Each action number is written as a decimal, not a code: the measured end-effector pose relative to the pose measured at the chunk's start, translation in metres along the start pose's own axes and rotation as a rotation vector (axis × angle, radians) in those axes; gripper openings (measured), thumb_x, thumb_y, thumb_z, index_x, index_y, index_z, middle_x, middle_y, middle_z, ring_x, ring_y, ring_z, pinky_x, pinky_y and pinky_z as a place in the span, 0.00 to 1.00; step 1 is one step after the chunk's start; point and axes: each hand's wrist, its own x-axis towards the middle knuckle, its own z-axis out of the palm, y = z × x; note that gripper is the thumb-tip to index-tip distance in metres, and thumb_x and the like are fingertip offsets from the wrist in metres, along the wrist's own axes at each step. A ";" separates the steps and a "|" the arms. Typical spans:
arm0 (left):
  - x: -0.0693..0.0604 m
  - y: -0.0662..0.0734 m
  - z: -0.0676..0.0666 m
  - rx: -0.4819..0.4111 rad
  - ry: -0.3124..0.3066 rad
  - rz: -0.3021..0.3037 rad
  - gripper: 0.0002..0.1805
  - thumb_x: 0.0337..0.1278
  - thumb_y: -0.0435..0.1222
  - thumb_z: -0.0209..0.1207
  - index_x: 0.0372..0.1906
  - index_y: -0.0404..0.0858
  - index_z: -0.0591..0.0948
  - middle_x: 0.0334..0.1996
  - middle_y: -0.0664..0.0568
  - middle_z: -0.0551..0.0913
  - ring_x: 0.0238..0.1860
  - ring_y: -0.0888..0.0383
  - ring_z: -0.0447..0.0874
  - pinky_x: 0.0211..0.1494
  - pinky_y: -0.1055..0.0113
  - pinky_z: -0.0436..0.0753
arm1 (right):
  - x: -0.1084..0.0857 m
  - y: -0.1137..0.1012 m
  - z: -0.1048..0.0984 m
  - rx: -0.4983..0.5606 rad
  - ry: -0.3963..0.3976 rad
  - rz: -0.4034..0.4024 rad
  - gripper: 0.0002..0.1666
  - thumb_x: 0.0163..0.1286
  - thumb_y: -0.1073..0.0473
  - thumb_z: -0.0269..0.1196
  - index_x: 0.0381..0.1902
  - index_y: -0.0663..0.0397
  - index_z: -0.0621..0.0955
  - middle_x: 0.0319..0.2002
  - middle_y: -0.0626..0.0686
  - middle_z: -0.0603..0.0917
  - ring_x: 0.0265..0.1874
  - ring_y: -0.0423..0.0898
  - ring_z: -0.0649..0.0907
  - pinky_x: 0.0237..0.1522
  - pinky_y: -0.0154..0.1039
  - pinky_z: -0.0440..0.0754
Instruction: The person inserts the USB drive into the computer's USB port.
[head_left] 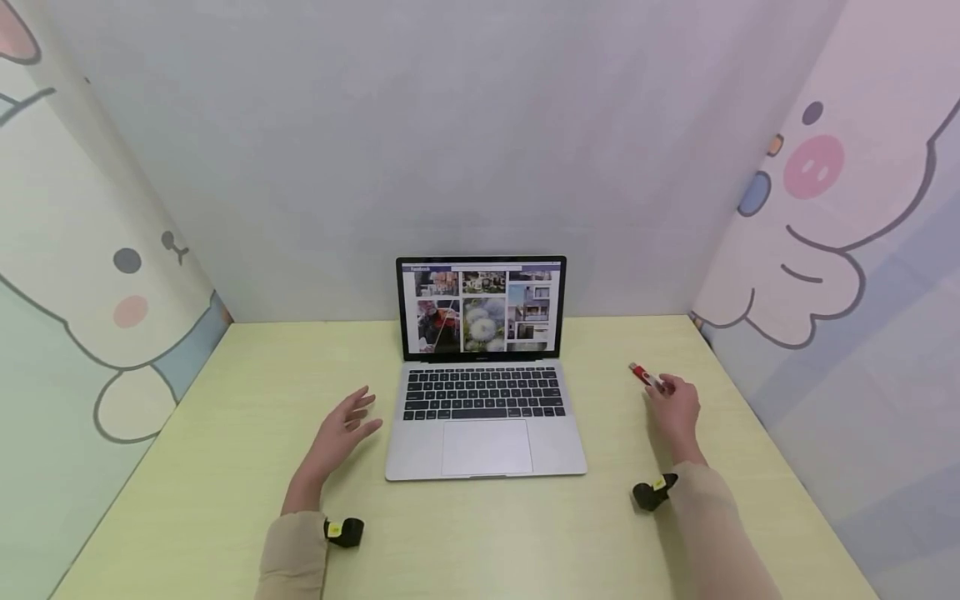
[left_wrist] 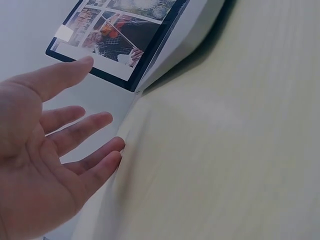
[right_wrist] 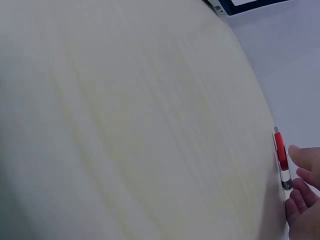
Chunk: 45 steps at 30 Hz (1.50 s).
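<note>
- Right hand [head_left: 675, 407]: fingers bent around the near end of a red USB drive [head_left: 641, 373]; whether they pinch it or only touch it, I cannot tell.
- The drive's metal plug points to 10 o'clock, away from the hand.
- Left hand [head_left: 339, 433]: fingers spread and loosely bent, holding nothing, just beside the laptop [head_left: 487, 450], which sits at its 3 o'clock.
- From the right hand, the laptop stands at 9 o'clock, lid raised, screen [head_left: 483, 308] lit with a page of photos.
- Black wrist cameras sit below the hands, toward 6 o'clock.
- All rests on the pale yellow tabletop [head_left: 465, 542]; a plain grey backdrop [head_left: 450, 125] rises at 12 o'clock.
</note>
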 end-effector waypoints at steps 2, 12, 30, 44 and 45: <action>0.001 -0.002 0.001 -0.008 -0.007 -0.005 0.39 0.64 0.41 0.59 0.75 0.35 0.56 0.71 0.37 0.64 0.69 0.37 0.64 0.71 0.45 0.64 | 0.004 0.003 0.003 -0.009 0.011 -0.001 0.26 0.70 0.62 0.59 0.62 0.72 0.71 0.52 0.70 0.71 0.51 0.62 0.69 0.54 0.56 0.67; 0.003 -0.009 0.007 -0.005 -0.014 0.009 0.36 0.62 0.40 0.62 0.72 0.37 0.63 0.69 0.40 0.69 0.63 0.42 0.70 0.68 0.48 0.69 | 0.010 0.005 0.008 -0.022 0.003 -0.011 0.26 0.69 0.62 0.59 0.61 0.71 0.72 0.56 0.72 0.67 0.56 0.64 0.66 0.60 0.58 0.64; 0.004 -0.009 0.012 0.054 -0.023 0.056 0.30 0.56 0.36 0.65 0.65 0.39 0.74 0.41 0.46 0.79 0.39 0.58 0.70 0.44 0.72 0.72 | 0.016 -0.005 0.023 -0.080 -0.005 -0.011 0.18 0.71 0.59 0.58 0.54 0.66 0.78 0.53 0.68 0.71 0.55 0.64 0.67 0.57 0.57 0.63; 0.008 -0.006 0.022 0.091 -0.015 0.034 0.29 0.58 0.34 0.63 0.66 0.38 0.74 0.37 0.47 0.76 0.37 0.56 0.67 0.40 0.69 0.67 | 0.014 -0.006 0.026 -0.073 -0.027 -0.128 0.19 0.71 0.58 0.60 0.54 0.64 0.79 0.51 0.67 0.77 0.52 0.62 0.73 0.58 0.57 0.66; 0.008 -0.006 0.022 0.097 -0.016 0.039 0.29 0.58 0.34 0.63 0.66 0.38 0.73 0.37 0.46 0.76 0.37 0.56 0.67 0.40 0.69 0.67 | 0.014 -0.005 0.026 -0.072 -0.029 -0.133 0.19 0.71 0.58 0.60 0.55 0.64 0.79 0.52 0.67 0.77 0.53 0.62 0.73 0.59 0.57 0.65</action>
